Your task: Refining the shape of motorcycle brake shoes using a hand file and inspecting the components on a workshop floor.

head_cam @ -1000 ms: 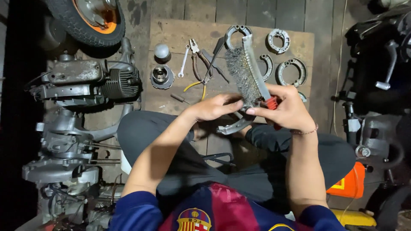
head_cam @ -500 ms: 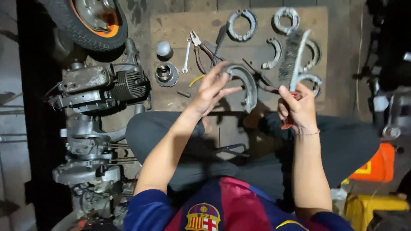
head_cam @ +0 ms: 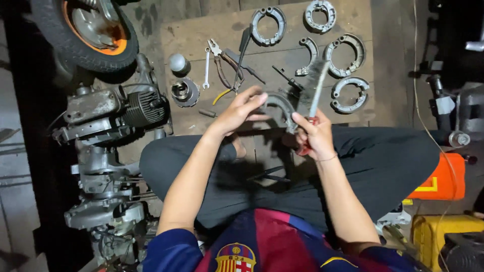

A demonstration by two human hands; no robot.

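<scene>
My left hand (head_cam: 242, 108) grips one end of a curved grey brake shoe (head_cam: 282, 105) held over my lap. My right hand (head_cam: 315, 133) holds a wire brush (head_cam: 311, 88) by its red handle, bristles upright against the shoe's right end. I sit cross-legged in dark trousers before a wooden board (head_cam: 191, 40).
Several brake shoes (head_cam: 345, 50) lie on the board at the back right, with pliers (head_cam: 222, 63), a spanner (head_cam: 206, 68) and a round metal part (head_cam: 184, 90) at its left. An engine (head_cam: 111, 111) and a wheel (head_cam: 85, 30) stand left; orange (head_cam: 438, 179) and yellow (head_cam: 443, 229) containers sit right.
The brush, first laid across the shoe, was lifted away to the right, then brought back against the shoe's right end. My left hand keeps holding the shoe.
</scene>
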